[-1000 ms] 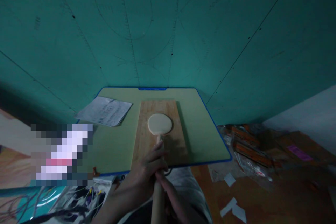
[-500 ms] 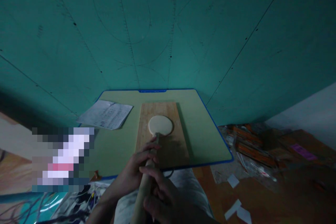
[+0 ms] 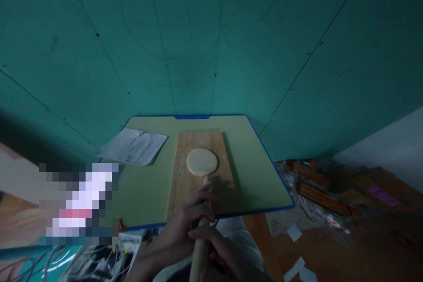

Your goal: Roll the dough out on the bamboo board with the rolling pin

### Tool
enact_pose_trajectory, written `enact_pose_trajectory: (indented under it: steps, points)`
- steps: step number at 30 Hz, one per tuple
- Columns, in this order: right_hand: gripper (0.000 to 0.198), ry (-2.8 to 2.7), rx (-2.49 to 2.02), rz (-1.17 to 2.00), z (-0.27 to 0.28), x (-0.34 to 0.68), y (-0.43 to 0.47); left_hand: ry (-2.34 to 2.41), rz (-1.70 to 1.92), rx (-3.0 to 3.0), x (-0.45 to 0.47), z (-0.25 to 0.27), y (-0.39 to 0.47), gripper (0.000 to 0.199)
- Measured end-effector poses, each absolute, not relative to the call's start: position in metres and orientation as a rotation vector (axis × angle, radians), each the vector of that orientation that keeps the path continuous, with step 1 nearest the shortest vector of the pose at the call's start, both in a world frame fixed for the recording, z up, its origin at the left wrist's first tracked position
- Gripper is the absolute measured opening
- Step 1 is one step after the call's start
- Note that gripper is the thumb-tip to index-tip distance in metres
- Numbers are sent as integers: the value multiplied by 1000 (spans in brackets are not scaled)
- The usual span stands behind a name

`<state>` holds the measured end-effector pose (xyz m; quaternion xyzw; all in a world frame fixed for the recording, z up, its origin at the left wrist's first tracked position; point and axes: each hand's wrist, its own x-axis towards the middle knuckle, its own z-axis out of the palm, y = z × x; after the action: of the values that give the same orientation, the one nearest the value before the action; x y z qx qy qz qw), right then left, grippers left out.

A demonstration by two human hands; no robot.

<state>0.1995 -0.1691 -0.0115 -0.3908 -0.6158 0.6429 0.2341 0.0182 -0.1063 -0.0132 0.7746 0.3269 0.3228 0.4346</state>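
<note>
A round, flat piece of pale dough (image 3: 202,162) lies on a wooden board (image 3: 185,141). Just on the near side of it is the thin tip of a wooden rolling pin (image 3: 199,259), which points away from me and thickens toward my body. My left hand (image 3: 194,211) is closed around the front part of the pin, over the board's near end. Behind it, my right hand (image 3: 220,242) grips the pin from the right, its thumb and lower fingers dark and partly hidden. The pin's near end runs out of the picture.
The board rests on a pale green table (image 3: 257,176) with a blue rim, against a green wall (image 3: 264,31). A printed sheet (image 3: 135,145) lies at the table's left. Boxes and plastic wrap (image 3: 324,189) are on the floor to the right; cables (image 3: 109,255) lie at lower left.
Both hands and the rolling pin have shifted right and toward me. The pin's tip now sits right of its former place, no longer overlapping the dough's near edge. My view tilted slightly.
</note>
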Motion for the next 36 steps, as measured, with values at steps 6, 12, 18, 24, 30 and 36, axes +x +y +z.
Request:
enact_pose_trajectory:
  steps: [6,12,18,24,30,36]
  points:
    - [59,-1528,-1248,1768,-10,213,-176,883,784,2106,34,-19,-104,16]
    - [55,-1567,-1175,1813,-15,214,-175,940,665,2161,34,-16,-112,28]
    - [54,-1523,-1174,1730,-26,202,-176,996,693,2168,31,-18,-110,23]
    - [57,-1576,-1139,1718,-33,197,-177,951,738,2161,26,-19,-112,27]
    - [73,-1495,-991,1716,-30,184,-171,966,837,2064,19,-19,-107,16]
    - [76,-1525,-1079,1683,-29,191,-172,981,833,2099,32,-23,-106,17]
